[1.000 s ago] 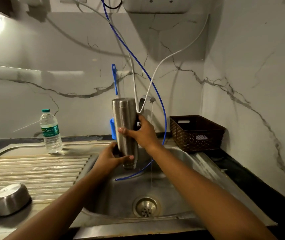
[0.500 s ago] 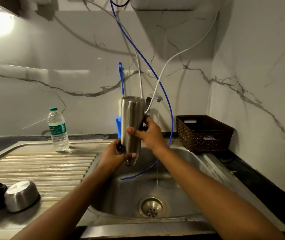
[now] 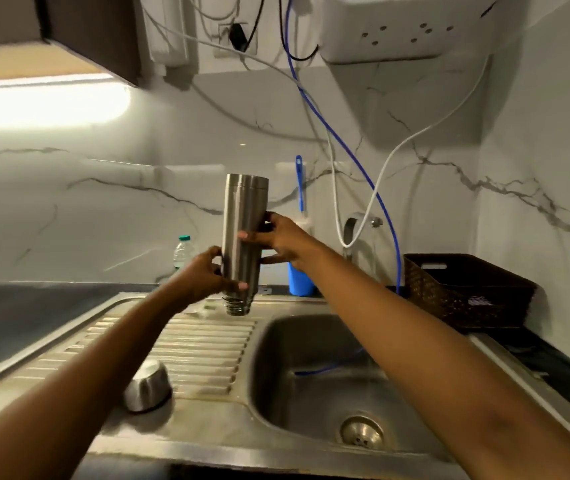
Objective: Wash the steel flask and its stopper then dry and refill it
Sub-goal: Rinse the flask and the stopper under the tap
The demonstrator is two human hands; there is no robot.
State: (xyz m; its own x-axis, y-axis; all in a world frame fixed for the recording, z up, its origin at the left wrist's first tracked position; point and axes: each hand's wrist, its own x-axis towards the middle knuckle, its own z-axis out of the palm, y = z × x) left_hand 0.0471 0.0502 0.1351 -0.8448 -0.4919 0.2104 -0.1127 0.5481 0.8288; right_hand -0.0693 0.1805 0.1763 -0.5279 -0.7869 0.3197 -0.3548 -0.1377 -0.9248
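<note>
I am holding the steel flask point(image 3: 243, 233) upside down over the draining board point(image 3: 200, 348), my left hand point(image 3: 204, 275) gripping its lower end at 7 o'clock, my right hand point(image 3: 285, 240) gripping its middle at 3 o'clock, the sink point(image 3: 276, 375) lying at 5 o'clock.

1. a plastic water bottle point(image 3: 181, 251) is standing upright by the back wall, at the far edge of the ribbed drainboard point(image 3: 204, 344).
2. a blue brush point(image 3: 299, 183) is sticking up out of a blue holder point(image 3: 300, 281) behind the sink basin point(image 3: 276, 375).
3. a thin stream of water is falling from the tap point(image 3: 353, 225) into the basin.
4. a blue hose point(image 3: 342, 145) and a white hose point(image 3: 415, 135) are hanging down below a white unit point(image 3: 408, 32) on the wall; the blue one is trailing into the basin.
5. a brown woven basket point(image 3: 467, 289) is sitting on the dark counter point(image 3: 553, 368) to the right of the sink.
</note>
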